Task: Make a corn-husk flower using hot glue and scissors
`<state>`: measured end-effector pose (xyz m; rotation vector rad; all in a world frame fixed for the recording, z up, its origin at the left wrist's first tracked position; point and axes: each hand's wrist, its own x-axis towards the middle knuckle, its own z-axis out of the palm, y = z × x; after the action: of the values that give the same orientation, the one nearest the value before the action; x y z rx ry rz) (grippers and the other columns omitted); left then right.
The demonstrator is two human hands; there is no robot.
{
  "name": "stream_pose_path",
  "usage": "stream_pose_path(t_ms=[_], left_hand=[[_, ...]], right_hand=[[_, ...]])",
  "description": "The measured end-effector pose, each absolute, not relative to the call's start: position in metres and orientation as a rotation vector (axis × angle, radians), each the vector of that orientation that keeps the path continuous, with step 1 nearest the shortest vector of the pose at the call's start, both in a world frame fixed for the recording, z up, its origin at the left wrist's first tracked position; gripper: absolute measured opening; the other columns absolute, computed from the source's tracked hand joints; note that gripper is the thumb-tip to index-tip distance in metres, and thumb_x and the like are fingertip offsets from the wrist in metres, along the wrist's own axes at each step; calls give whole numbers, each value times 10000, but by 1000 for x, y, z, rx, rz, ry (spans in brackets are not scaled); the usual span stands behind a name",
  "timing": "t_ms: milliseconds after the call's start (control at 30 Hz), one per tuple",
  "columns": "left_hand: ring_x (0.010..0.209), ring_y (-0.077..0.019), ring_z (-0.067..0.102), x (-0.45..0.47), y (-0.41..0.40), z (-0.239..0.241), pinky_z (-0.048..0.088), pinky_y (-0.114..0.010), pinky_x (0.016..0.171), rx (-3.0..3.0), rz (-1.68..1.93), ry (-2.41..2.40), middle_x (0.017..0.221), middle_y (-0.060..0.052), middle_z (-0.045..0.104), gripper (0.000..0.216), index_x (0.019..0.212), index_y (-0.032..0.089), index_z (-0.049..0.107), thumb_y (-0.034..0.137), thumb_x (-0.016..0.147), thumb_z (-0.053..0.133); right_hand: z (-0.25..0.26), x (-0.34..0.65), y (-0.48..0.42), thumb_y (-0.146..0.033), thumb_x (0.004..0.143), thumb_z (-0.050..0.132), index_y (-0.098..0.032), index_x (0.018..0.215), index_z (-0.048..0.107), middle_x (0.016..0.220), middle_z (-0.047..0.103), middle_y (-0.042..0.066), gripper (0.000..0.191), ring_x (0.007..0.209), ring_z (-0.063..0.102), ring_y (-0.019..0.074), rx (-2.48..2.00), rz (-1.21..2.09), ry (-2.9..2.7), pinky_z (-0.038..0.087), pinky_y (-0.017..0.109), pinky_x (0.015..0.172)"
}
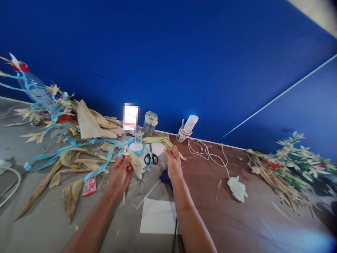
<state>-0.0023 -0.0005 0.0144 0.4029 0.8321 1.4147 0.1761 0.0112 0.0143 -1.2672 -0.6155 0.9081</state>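
My left hand (119, 175) is closed around a thin stick that carries a dried corn husk piece (135, 166); the stick's lower end shows beneath my fingers. My right hand (173, 163) is held over the table with thumb and fingers bent and apart, close to some pale green husk strips (163, 140). Partly hidden under my right wrist is a blue tool, perhaps a glue gun (165, 177). Between my hands lie black-handled scissors (151, 159). A roll of light blue ribbon (136, 149) sits just beyond my left hand.
Dried husks (72, 200) and loose blue ribbon (97, 171) spread to the left, near a plastic bottle (37, 88). At the back stand a lidded jar (150, 124) and a cup (183, 134). A white cable (207, 151), crumpled tissue (237, 189) and husk flowers (297, 158) lie right.
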Motion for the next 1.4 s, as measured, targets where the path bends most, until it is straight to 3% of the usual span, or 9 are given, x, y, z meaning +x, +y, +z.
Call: stream_pose_path(t_ms=[133,233,367,467,633,767,867,1200,1400], left_hand=[[427,-22,367,1,-2,16,333,-126,415,448,1352,871,506,89,456,391,638,149,559,373,495,845],[459,-45,420,1,-2,13,364,-151,446,496,1321,887,539,70,509,363,701,149,608,381,527,825],[476,-61,459,-1,-1,4,381,-171,471,540,1296,917,580,51,562,323,722,160,637,390,568,804],[526,-83,507,-2,-1,-2,424,-194,540,591,1284,909,620,31,595,303,733,168,658,404,595,789],[516,-90,500,0,-2,-5,396,-198,527,641,1235,947,587,25,586,327,769,160,697,411,583,794],[588,-104,533,1,-2,-6,408,-208,583,726,1191,946,668,-7,634,302,711,157,691,391,561,812],[557,-96,488,1,-2,-7,377,-207,550,799,1194,987,615,13,595,259,654,167,669,379,584,801],[546,-124,479,-1,1,-11,356,-226,522,796,1232,1043,525,25,518,248,634,177,673,401,596,773],[494,-93,426,1,-1,-11,303,-213,497,855,1209,1096,533,31,531,262,601,176,644,415,614,748]], right_hand=[[12,153,1,-349,703,657,-190,930,667,934,691,60,277,879,624,199,-1308,1133,-1143,486,342,825],[8,136,-5,-257,653,687,-195,946,674,933,695,33,300,861,620,180,-1279,1222,-1318,480,303,794],[5,125,-8,-193,648,653,-189,685,649,627,628,-40,38,587,536,112,-1330,1270,-1286,429,224,587],[10,124,-9,-218,626,673,-188,597,601,527,545,-69,83,496,445,84,-1279,1320,-1096,369,205,522],[21,126,-8,-279,575,724,-185,646,612,565,584,-47,163,519,472,95,-1055,1445,-731,400,216,552],[24,129,-5,-263,538,767,-186,630,598,586,620,-38,207,512,503,93,-950,1474,-565,411,209,542],[23,131,-4,-237,526,788,-184,606,584,600,636,-37,225,531,531,93,-884,1505,-503,428,202,556],[28,130,-7,-334,584,746,-174,787,670,715,696,27,268,602,600,152,-964,1504,-688,463,244,575],[23,128,-7,-295,563,759,-163,701,680,619,655,-9,206,547,547,121,-1036,1409,-714,453,242,593]])
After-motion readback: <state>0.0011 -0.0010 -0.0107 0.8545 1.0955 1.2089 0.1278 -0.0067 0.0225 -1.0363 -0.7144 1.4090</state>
